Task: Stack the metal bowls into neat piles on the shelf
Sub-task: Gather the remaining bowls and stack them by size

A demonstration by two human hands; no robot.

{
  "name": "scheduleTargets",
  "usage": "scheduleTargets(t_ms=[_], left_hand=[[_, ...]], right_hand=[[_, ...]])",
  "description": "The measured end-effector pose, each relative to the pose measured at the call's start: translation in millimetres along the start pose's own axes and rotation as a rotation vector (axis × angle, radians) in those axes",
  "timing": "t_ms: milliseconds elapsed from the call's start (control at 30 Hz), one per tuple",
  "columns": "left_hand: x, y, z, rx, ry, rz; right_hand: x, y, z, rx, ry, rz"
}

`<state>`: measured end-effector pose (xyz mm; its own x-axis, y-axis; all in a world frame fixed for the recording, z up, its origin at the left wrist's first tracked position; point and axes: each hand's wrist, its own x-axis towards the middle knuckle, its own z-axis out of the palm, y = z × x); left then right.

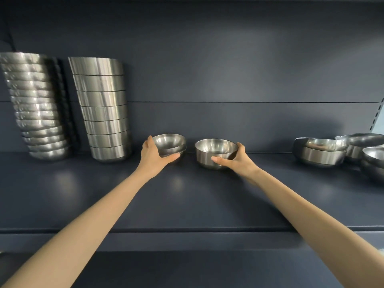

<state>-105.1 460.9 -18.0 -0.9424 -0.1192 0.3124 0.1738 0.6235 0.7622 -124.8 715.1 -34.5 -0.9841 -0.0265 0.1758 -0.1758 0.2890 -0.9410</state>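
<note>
Stacking looks partway done: a hammered pile (39,109) and a smooth pile (105,110) stand tall at the far left of the shelf (187,196), while loose bowls (321,153) cluster at the far right. Between them a third pile seems to be starting. The left grip (152,155) curls round a short nested pair (169,143) of bowls, thumb along the near side, fingers up the left wall. Whether the pair rests on the shelf or hangs just above it, I cannot tell. The right grip (235,160) wraps a single bowl (216,151) just right of the pair, thumb across its near wall, fingers behind the right rim. The next move, I judge, calls for lifting the single bowl over the pair's rim, centring it and lowering it level, the left grip steadying the base.
</note>
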Motion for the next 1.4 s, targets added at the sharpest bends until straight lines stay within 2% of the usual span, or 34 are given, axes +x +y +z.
scheduleTargets(t_ms=[200, 400, 633, 733, 833, 933, 1033, 1167, 1400], left_hand=[[2, -2, -5, -0.019, 0.035, 0.002], [-9, 11, -15, 0.039, 0.126, 0.176], [5, 55, -32, -0.141, -0.002, 0.225], [16, 77, -44, -0.214, 0.0, 0.254], [27, 98, -74, -0.266, 0.061, 0.33], [38, 110, -120, -0.187, 0.141, 0.372], [48, 111, -166, -0.079, 0.169, 0.377], [64, 96, -220, -0.08, 0.194, 0.374], [97, 74, -278, -0.104, 0.217, 0.392]], right_hand=[[4, -1, 7, -0.045, 0.116, -0.042], [5, -24, -1, 0.013, 0.192, -0.143], [10, -78, 4, 0.143, 0.105, -0.254], [14, -112, 15, 0.194, 0.022, -0.304], [25, -150, 27, 0.23, 0.009, -0.366], [42, -186, 43, 0.215, -0.043, -0.447], [45, -226, 70, 0.214, -0.078, -0.5], [58, -268, 111, 0.181, -0.145, -0.514], [83, -307, 170, 0.164, -0.088, -0.529]])
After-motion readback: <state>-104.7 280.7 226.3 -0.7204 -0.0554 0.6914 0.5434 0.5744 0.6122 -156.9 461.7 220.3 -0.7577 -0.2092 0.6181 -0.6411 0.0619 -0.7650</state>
